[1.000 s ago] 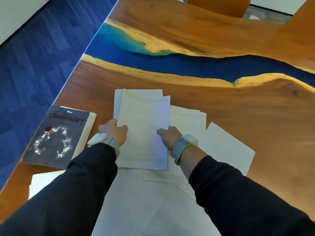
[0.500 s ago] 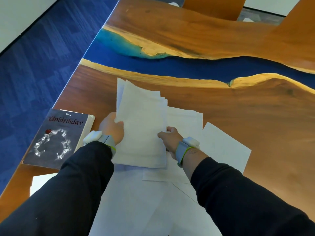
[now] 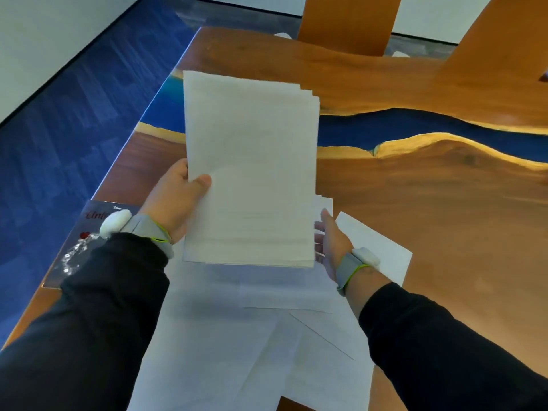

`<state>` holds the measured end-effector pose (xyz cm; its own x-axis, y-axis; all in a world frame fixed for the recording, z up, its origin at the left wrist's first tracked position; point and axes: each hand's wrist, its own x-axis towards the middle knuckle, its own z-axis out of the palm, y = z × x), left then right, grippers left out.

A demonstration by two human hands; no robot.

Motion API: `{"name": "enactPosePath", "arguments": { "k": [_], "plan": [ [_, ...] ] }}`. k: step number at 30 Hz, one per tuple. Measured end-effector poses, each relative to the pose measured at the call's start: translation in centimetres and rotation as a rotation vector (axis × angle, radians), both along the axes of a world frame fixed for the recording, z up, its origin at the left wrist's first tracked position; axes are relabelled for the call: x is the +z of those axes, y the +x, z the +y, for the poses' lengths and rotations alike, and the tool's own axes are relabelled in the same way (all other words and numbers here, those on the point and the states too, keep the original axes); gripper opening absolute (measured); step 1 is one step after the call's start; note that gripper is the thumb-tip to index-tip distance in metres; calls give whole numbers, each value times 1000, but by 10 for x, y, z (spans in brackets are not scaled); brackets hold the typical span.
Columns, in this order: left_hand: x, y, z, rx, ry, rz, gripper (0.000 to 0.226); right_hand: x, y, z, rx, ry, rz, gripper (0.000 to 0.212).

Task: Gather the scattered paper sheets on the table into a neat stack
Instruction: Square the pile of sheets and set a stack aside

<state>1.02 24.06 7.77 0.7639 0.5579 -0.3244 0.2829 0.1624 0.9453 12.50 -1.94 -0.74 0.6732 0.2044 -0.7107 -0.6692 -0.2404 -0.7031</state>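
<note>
Head view: left hand (image 3: 175, 203) pinches the paper stack (image 3: 252, 173) above the table (image 3: 444, 218); right hand (image 3: 332, 244), fingers straight, hovers at its edge over loose sheets (image 3: 237, 336).

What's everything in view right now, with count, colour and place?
table: one, brown wood with blue band, underneath everything
held stack: one, white, lifted at centre
loose sheets: several, white, overlapping, table's near side
book: one, dark cover, table's left edge
chair backs: two, orange-brown, beyond the table
carpet: blue, left of table
wristbands: two, grey, one per wrist
sleeves: two, black, bottom corners
left hand: grips held stack's left edge
right hand: fingers straight, by its lower right edge
</note>
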Motion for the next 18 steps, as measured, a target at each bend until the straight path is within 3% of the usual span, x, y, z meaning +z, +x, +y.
{"name": "enactPosePath", "arguments": {
  "k": [2,5,8,10,12,15,18],
  "plan": [
    [-9,4,-13,-49,-168,-28,21,5,3,-12,-41,106,24,36],
    [-40,5,-38,-68,-272,71,25,2,6,-34,-23,270,194,90],
    [-73,0,-63,-140,-289,313,30,0,3,-52,-2,392,343,107],
    [-91,-5,-74,-199,-187,504,34,-3,-1,-55,50,305,336,95],
    [-103,-6,-83,-211,-35,628,35,-10,-6,-52,161,108,258,68],
    [-101,-3,-94,-158,75,665,34,-21,-8,-47,253,-214,59,36],
    [-95,5,-101,-120,96,662,51,-25,-1,-47,365,-526,-154,28]
  ]
}}
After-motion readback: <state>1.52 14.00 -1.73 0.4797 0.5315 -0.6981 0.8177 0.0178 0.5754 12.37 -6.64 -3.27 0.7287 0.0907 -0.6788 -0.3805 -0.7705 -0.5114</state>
